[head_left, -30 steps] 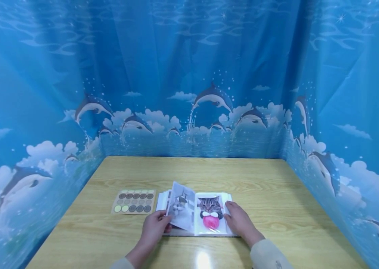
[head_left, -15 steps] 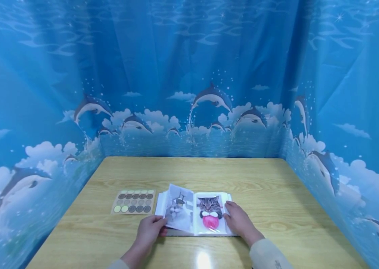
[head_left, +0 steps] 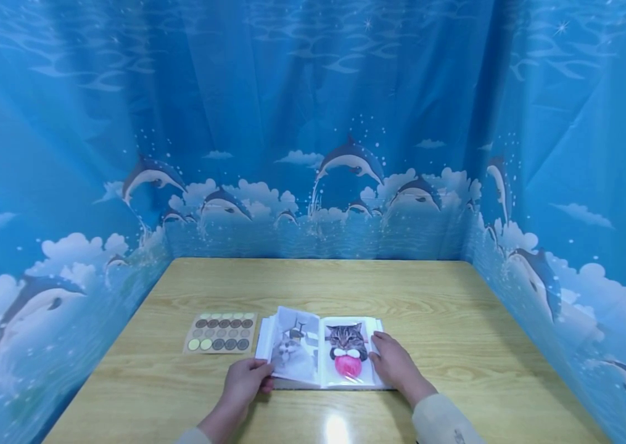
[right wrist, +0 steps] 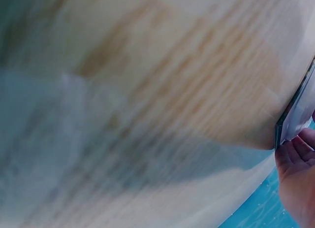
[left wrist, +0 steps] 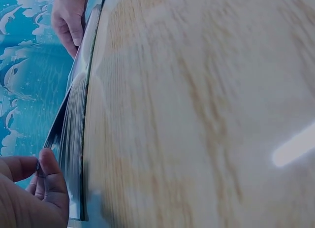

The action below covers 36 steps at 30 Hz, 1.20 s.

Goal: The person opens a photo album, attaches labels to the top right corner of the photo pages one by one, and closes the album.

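Observation:
An open photo album (head_left: 321, 387) lies on the wooden table, its right page showing a tabby cat photo (head_left: 348, 348) with a pink ball shape. Between thumb and forefinger, my left hand (head_left: 245, 381) pinches the outer lower edge of the left page (head_left: 297, 348), which shows a pale cat. That page stands a little raised above the stack beneath it, as the left wrist view shows. My right hand (head_left: 397, 365) holds the album's right edge, its thumb on the page side. In the right wrist view only part of this hand (right wrist: 298, 176) appears, at the album's corner.
Left of the album lies a sheet of round stickers (head_left: 221, 333), in dark, tan and pale green rows. The wooden table (head_left: 429, 296) extends behind and to both sides. Blue dolphin-print curtains (head_left: 313, 123) hang around it.
My left hand has moved left and slightly down with the page, which now leans flatter toward the left stack. The right hand has stayed at the album's right edge.

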Each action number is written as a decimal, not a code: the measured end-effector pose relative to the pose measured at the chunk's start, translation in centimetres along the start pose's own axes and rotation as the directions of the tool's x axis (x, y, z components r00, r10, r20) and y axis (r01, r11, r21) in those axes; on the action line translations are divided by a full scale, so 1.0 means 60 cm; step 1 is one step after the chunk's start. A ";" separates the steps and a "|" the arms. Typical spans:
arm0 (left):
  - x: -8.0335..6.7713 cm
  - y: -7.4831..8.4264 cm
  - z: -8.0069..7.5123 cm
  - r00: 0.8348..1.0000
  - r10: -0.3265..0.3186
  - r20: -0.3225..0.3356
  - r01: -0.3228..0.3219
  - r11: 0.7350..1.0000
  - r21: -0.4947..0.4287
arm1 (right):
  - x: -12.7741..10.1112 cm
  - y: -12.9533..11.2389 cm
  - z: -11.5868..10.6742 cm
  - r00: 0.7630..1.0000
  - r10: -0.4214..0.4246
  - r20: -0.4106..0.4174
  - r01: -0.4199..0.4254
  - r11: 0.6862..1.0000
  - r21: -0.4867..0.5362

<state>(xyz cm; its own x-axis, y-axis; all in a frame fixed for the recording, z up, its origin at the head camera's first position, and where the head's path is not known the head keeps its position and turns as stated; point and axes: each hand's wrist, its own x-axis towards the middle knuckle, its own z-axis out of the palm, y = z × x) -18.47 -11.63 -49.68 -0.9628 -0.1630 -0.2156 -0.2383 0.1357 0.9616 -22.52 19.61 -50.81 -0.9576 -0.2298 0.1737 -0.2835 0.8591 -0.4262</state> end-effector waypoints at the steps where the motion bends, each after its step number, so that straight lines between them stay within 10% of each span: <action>1: 0.000 0.000 -0.001 1.000 -0.005 0.001 0.005 1.000 0.005 | 0.000 0.001 0.000 1.000 -0.005 -0.004 0.005 1.000 -0.004; 36: 0.002 -0.008 -0.035 0.999 -0.002 -0.035 0.003 1.000 0.022 | -0.002 0.000 -0.001 1.000 -0.006 0.004 0.006 1.000 0.008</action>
<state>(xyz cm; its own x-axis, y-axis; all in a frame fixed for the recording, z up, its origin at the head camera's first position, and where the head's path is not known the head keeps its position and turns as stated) -18.22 -13.76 -49.83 -0.9571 -0.1976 -0.2119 -0.2443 0.1570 0.9569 -22.38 19.67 -50.76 -0.9562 -0.2365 0.1726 -0.2893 0.8541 -0.4323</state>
